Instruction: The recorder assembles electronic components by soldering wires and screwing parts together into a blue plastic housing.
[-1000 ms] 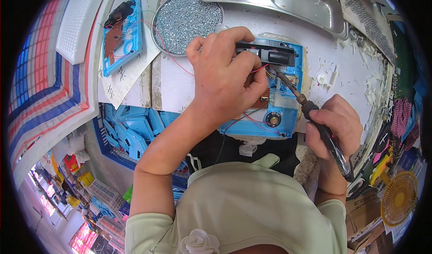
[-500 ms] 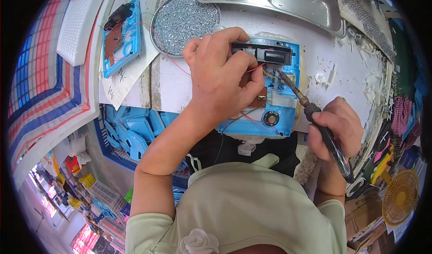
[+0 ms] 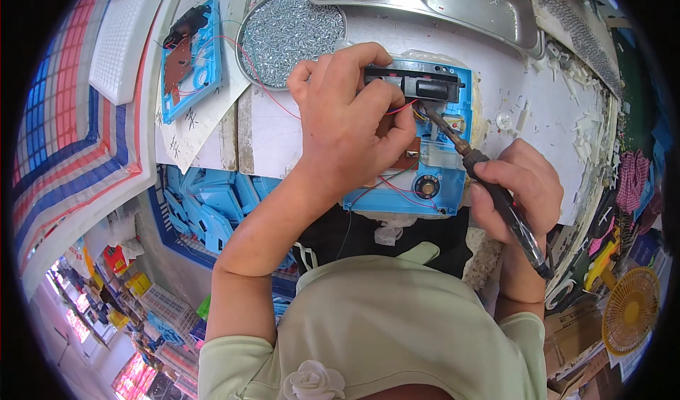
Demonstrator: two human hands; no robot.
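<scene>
A blue plastic housing (image 3: 448,71) lies before me with a black part (image 3: 433,88), a brown circuit board (image 3: 409,161), a round speaker (image 3: 427,186) and thin wires in it. Over its left side, my left hand (image 3: 354,117) is closed, thumb and forefinger pinching a red wire (image 3: 405,107). My right hand (image 3: 520,191) grips a soldering iron (image 3: 504,205) by its black handle. The iron's tip reaches in among the wires just below the black part, close to my left fingertips. Whether the tip touches a wire is too small to tell.
A round tray of screws (image 3: 294,39) stands at the back left, beside another opened blue housing (image 3: 191,60). Behind are a metal compartment tray (image 3: 474,10) and white plastic scraps (image 3: 584,127) at right. A crate (image 3: 166,223) of blue shells sits below the table's left edge.
My right hand has moved left, bringing the soldering iron's tip further in under the black part, nearer my left fingers. My left hand has stayed nearly still.
</scene>
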